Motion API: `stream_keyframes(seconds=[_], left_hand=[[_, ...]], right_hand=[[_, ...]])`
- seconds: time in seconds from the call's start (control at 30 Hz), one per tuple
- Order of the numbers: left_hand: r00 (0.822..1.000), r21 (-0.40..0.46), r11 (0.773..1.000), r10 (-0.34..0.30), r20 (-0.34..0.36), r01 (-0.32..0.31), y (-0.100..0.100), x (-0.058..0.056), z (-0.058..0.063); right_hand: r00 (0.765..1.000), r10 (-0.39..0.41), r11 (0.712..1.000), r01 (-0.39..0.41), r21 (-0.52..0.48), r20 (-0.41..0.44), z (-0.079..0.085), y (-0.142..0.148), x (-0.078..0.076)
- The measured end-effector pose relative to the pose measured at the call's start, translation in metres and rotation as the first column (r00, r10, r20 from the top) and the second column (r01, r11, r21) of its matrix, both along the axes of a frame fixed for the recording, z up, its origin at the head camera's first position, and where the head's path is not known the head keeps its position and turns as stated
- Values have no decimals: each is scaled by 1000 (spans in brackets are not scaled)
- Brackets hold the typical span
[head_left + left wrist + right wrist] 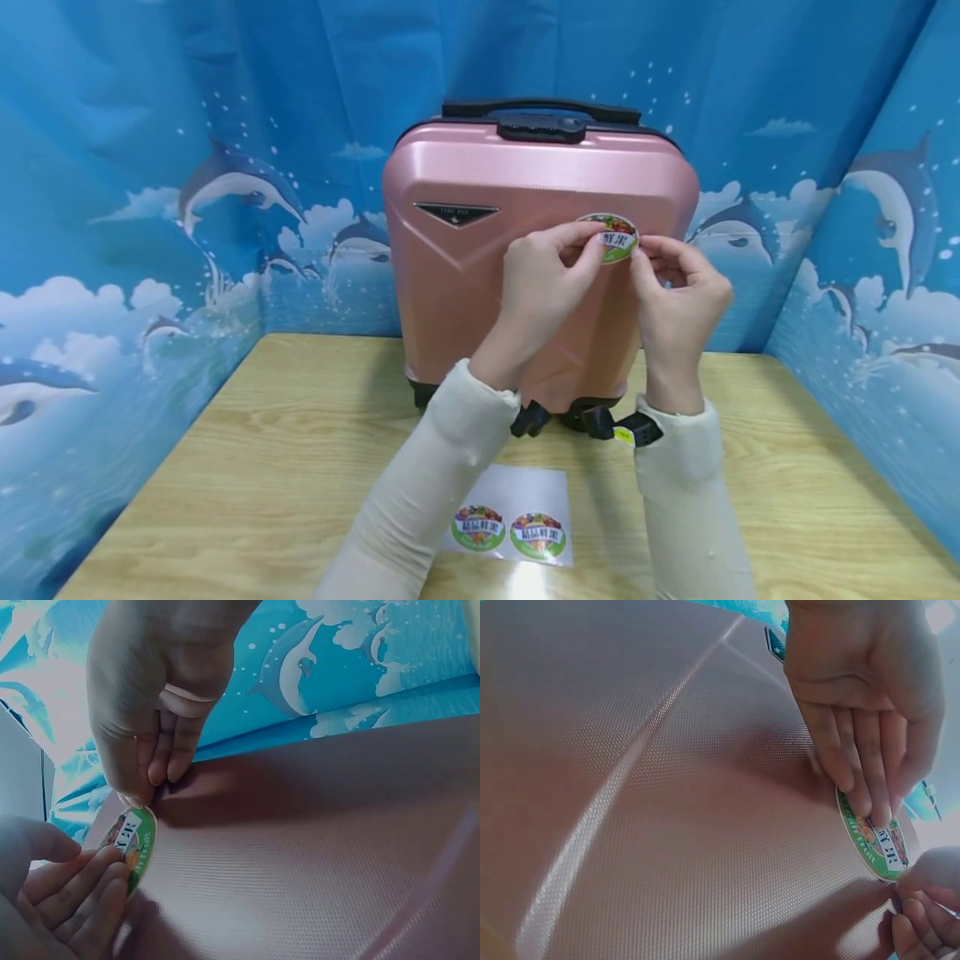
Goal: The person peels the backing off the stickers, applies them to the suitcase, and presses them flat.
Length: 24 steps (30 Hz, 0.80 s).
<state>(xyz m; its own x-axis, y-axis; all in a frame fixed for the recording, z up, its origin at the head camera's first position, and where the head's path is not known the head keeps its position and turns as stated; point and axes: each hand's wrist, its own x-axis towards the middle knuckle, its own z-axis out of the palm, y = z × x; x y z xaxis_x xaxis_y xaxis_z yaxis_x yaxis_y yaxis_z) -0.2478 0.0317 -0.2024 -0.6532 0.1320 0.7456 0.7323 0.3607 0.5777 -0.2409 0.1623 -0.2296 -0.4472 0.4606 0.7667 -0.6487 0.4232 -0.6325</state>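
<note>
A pink hard-shell suitcase (465, 308) stands upright on the table, its front towards me. Near its upper right corner is an oval fruit sticker (619, 237) with a green rim and printed characters. My left hand (543, 279) pinches the sticker's left side between thumb and fingers. At the opposite edge, the thumb and forefinger of my right hand (678, 296) pinch it too. The right wrist view shows the sticker (871, 844) close against the ribbed shell; whether it is stuck down I cannot tell. Fingers cover part of its print.
A sticker sheet (517, 483) with two more oval stickers lies on the wooden table (300, 450), below the suitcase and between the forearms. Blue dolphin-print curtains (315, 83) hang behind and on both sides. A dark triangular badge (455, 214) sits at the suitcase's upper left.
</note>
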Motion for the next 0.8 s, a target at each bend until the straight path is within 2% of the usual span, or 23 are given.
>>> stream_keyframes(seconds=[0.33, 0.63, 0.8], left_hand=[[997, -49, 997, -54, 61, 57, 9, 0, 4], [998, -66, 996, -54, 45, 57, 13, 2, 1], [996, -92, 993, -69, 54, 74, 13, 4, 0]], right_hand=[[999, 32, 999, -32, 1, -19, -3, 1, 0], [999, 52, 998, -52, 27, 8, -7, 5, 3], [998, 52, 995, -55, 81, 43, -16, 12, 3]])
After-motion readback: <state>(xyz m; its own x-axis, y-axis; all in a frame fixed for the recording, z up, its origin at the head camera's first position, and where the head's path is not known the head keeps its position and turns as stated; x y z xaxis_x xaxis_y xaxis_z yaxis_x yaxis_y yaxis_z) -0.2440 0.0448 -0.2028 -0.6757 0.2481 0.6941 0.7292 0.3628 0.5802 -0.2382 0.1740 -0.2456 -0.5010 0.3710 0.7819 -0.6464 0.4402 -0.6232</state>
